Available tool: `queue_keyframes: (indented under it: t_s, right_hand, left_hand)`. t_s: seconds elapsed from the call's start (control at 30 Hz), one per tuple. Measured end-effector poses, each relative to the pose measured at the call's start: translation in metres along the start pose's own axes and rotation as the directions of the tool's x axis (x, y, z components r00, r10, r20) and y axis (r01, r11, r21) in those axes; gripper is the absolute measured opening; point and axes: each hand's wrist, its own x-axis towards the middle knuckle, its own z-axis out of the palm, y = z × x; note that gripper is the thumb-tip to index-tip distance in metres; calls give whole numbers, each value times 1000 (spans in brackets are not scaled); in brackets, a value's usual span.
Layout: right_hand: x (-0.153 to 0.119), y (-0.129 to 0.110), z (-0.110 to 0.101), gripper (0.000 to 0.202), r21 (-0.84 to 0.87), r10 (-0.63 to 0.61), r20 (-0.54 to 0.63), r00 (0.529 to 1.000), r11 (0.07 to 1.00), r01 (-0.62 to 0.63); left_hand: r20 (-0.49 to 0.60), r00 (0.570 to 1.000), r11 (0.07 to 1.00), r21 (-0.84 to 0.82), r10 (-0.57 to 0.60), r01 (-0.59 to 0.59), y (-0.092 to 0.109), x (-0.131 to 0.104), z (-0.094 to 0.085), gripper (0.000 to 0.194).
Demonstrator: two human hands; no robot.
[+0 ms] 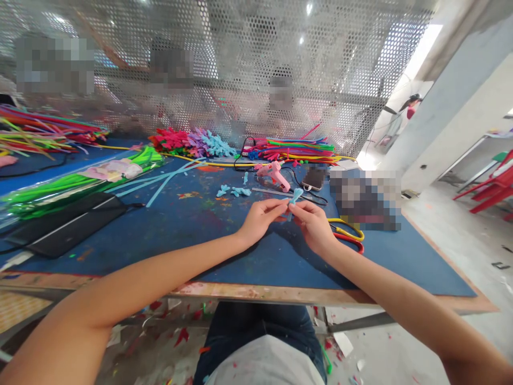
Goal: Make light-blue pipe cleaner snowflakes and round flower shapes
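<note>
The left hand and right hand pinch a light blue fuzzy piece with closed fingertips, near the middle of the frame. A pink glue gun lies just above. The right wrist partly hides scissors. Green fuzzy sticks lie left. The tabletop is blue, with a holey metal wall up top.

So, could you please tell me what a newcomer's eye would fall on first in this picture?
Probably the light-blue fuzzy piece in the grip of the left hand and right hand, above the blue tabletop. Just beyond, a pink glue gun stands out. Farther left, the bright heap of red, purple and light-blue pieces at the back and the bag of green stems catch the eye too.
</note>
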Motion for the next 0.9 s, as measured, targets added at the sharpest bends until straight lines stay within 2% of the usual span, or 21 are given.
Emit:
queue_keyframes:
  t_s: [0.07, 0.17, 0.27, 0.37, 0.43, 0.63, 0.73, 0.8, 0.9]
  right_hand:
    - [1, 2, -1, 19, 30, 22, -18, 1000, 999, -22]
    - [2, 2, -1, 22, -31, 2, -22, 1000, 1000, -3]
    - [2, -1, -3, 24, -204, -39, 13, 999, 978, 40]
    - [4, -7, -5, 23, -421, -109, 94, 990, 896, 139]
    - [4, -11, -6, 23, -504, -155, 129, 980, 840, 199]
    - [2, -14, -6, 24, -516, -252, 114, 961, 812, 273]
    - [4, -13, -8, 26, -550, -276, 142, 951, 777, 307]
    - [8, -12, -10, 29, -560, -267, 166, 949, 767, 314]
    - [12, -11, -13, 36, -525, -179, 228, 957, 806, 275]
  left_hand:
    - [9, 1000, 998, 52, 25, -26, -1, -2, 2, 33]
    - [-13, 999, 993, 112, 44, -42, -1, -3, 3, 36]
    - [-48, 997, 991, 125, 58, -52, -1, 0, 0, 28]
    - [-54, 997, 992, 117, 54, -48, 0, 3, -2, 25]
    - [-28, 999, 995, 90, 34, -31, 0, 3, -2, 26]
    - [93, 993, 993, -91, -69, 78, 4, -2, 3, 42]
    - [96, 987, 979, -148, -128, 141, 3, -2, 3, 34]
    - [99, 986, 979, -141, -133, 147, 2, -1, 1, 29]
    - [85, 988, 984, -117, -128, 137, 1, 1, 0, 28]
